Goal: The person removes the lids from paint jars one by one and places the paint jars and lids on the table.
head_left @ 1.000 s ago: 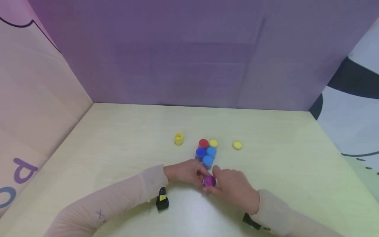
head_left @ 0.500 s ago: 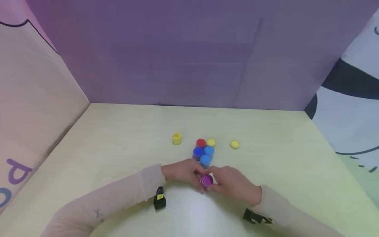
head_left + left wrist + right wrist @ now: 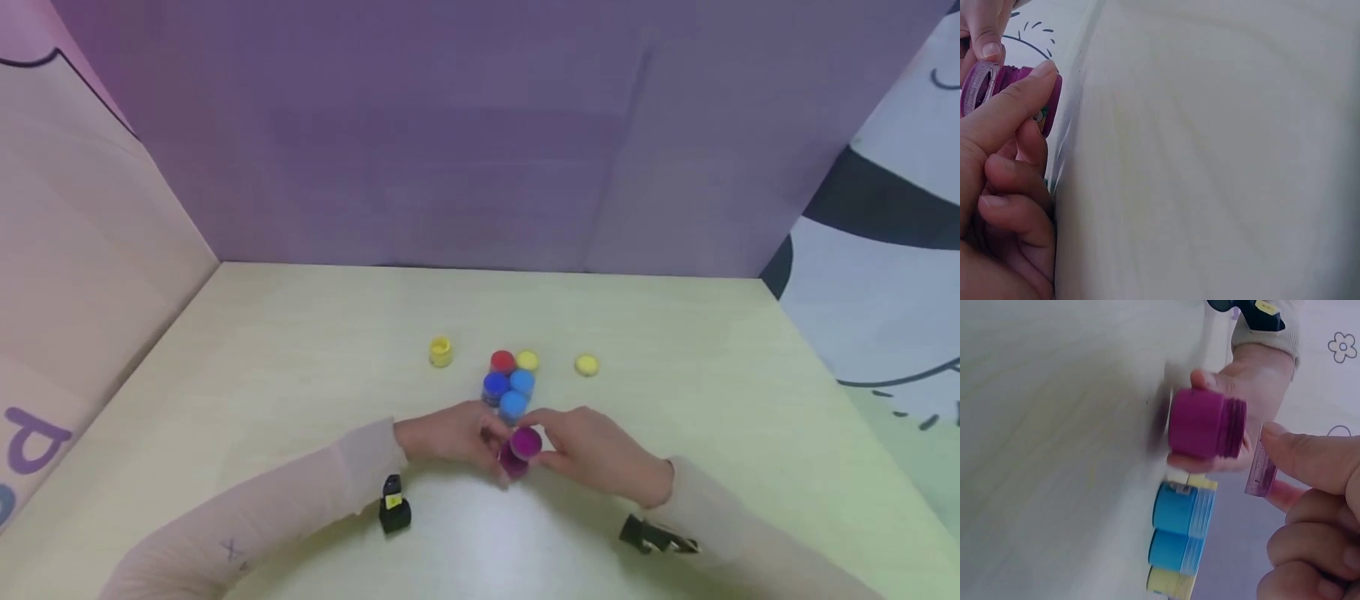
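Purple jar and lid, apart, occupy left and right hands respectively.

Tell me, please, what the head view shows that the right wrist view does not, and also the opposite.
Only the head view: the red-lidded jar, the dark blue jar and the loose yellow lid.
Only the right wrist view: the clear screw thread of the purple jar, and a flower drawing.
Both: the purple jar in the left hand, the purple lid in the right hand, two light blue jars.
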`<state>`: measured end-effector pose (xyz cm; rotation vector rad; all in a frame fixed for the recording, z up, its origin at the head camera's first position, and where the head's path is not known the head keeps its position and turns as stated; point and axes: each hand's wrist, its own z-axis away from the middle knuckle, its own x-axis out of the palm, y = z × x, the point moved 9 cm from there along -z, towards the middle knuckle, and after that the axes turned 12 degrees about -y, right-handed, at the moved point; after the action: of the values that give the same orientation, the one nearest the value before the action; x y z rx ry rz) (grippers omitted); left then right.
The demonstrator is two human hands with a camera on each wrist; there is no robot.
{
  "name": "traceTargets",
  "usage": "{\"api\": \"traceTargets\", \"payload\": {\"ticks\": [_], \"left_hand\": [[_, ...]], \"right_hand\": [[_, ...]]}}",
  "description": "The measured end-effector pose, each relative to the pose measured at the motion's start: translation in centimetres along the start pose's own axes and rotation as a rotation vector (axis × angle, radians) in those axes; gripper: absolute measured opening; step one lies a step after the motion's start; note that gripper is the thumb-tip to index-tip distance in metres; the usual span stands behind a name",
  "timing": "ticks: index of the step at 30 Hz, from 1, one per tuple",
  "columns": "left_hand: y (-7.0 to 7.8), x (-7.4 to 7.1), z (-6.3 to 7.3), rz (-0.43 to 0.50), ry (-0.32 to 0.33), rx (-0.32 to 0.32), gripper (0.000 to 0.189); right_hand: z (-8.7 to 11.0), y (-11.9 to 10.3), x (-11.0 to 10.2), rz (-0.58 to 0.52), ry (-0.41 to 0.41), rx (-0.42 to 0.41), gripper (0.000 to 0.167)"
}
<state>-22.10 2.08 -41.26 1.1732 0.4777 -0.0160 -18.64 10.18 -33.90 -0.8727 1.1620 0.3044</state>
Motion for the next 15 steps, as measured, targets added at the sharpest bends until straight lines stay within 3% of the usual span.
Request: {"api": "traceTargets", "payload": {"ticks": [8, 15], "left_hand": [[-0.6, -0.8, 0.8, 0.033, 0.035, -0.027, 0.030], [-2.0, -2.1, 2.6, 0.085, 0.094, -0.115, 0.035]], "right_hand": [[0.4, 2.2, -0.5, -0.020, 0.012, 0.076, 0.034], [0.6, 5.4, -0.7, -0.058, 0.012, 0.209, 0.033]]}}
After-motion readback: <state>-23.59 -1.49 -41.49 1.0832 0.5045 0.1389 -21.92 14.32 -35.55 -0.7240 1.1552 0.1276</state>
